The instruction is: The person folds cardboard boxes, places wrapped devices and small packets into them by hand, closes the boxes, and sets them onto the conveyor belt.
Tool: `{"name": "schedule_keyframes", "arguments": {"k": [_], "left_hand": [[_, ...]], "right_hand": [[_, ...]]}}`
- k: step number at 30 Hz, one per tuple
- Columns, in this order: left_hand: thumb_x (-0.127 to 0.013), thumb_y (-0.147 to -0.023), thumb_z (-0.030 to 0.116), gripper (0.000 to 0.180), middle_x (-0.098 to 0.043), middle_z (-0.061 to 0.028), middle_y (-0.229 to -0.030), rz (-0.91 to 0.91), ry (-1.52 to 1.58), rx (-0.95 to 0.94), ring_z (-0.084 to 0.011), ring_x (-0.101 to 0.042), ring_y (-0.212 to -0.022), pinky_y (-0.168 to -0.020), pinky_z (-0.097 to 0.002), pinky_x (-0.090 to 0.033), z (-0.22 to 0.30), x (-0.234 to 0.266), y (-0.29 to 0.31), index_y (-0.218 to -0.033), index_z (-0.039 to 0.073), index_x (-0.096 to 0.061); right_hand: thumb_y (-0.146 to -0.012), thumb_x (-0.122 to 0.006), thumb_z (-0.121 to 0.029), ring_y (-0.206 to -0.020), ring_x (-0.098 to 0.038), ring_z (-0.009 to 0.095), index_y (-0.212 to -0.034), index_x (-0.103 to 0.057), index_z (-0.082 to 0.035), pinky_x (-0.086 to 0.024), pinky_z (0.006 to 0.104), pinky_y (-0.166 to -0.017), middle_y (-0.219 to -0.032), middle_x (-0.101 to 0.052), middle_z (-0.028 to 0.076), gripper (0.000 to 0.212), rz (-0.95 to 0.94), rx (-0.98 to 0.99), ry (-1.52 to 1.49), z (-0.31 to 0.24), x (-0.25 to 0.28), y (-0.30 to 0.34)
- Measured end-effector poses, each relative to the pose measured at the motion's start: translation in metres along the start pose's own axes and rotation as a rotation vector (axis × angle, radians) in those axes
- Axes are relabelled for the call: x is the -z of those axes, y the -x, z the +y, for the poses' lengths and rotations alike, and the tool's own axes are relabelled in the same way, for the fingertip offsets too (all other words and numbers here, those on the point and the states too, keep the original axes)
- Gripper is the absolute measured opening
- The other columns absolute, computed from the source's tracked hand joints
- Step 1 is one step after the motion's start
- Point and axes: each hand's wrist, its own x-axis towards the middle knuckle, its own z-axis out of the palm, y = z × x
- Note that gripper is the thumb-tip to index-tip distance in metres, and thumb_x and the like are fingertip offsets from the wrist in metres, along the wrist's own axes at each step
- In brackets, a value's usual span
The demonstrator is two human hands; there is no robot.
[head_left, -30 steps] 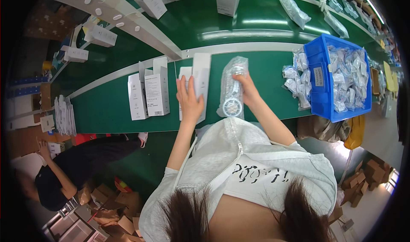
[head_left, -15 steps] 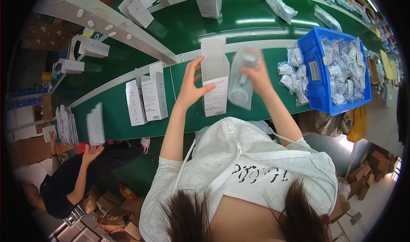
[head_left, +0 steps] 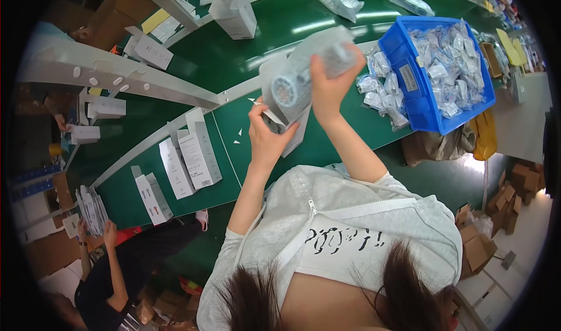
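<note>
A white carton point(head_left: 297, 137) tilts over the green bench, its upper end towards me, and my left hand point(head_left: 267, 137) grips its near side. In my right hand point(head_left: 332, 88) is a bubble-wrapped clear cylindrical item point(head_left: 290, 87) with a round ring at its near end. The item lies across the carton's open top and hides much of it. Whether any of it is inside, I cannot tell. Its far end is blurred by motion.
Two white cartons point(head_left: 201, 155) stand left of my hands, another carton point(head_left: 153, 197) beyond them. A blue bin point(head_left: 412, 100) of bagged parts is at right, loose bags point(head_left: 380, 88) beside it. Small white scraps point(head_left: 238, 137) dot the bench. A co-worker's hands hold flat cartons point(head_left: 93, 211).
The carton has gone from upright to tilted, and my right hand has brought the wrapped item from beside it over its top. The co-worker's carton now stands on the bench.
</note>
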Motion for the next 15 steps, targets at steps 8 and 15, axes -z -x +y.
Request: {"name": "schedule_keyframes", "arguments": {"k": [8, 15], "left_hand": [[-0.076, -0.057, 0.007, 0.067, -0.037, -0.0218, -0.122, 0.143, 0.069, -0.226, -0.0363, -0.046, -0.105, -0.086, -0.0399, -0.04, -0.025, -0.006, -0.028, -0.098, 0.008, -0.023], [-0.073, -0.06, 0.006, 0.065, -0.036, -0.0205, -0.124, 0.071, 0.039, -0.287, -0.0359, -0.046, -0.105, -0.086, -0.0399, -0.039, -0.068, 0.003, 0.003, -0.102, 0.008, -0.025]], "right_hand": [[-0.074, -0.057, -0.011, -0.11, -0.04, 0.03, -0.104, -0.059, -0.007, -0.032, 0.0354, -0.092, -0.119, -0.045, 0.012, 0.03, -0.598, 0.48, 0.539, 0.048, 0.071, -0.015], [-0.078, -0.058, -0.017, -0.099, -0.049, 0.029, -0.108, -0.053, -0.002, -0.038, 0.0362, -0.086, -0.108, -0.053, 0.015, 0.034, -0.51, 0.17, 1.687, 0.146, 0.178, -0.011]]}}
